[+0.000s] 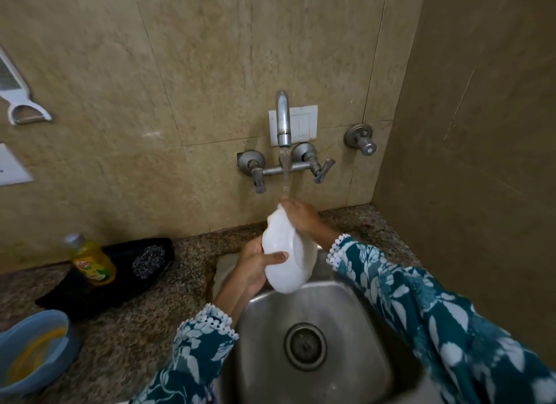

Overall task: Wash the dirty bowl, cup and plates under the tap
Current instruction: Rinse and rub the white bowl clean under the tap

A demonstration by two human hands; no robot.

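Both hands hold a white bowl (285, 262) tilted over the sink (346, 298), under the tap (282, 118). Left hand (255, 268) grips its lower rim, thumb across the outside. Right hand (301, 215) rests on the top edge in the stream; its fingertips blur. A blue bowl (30, 355) is cut off at left.

Speckled granite bench (144, 328) has a black tray (90, 292) sitting left of the fingers (278, 256), plus a blue bowl (33, 352) further left, nearer the camera.
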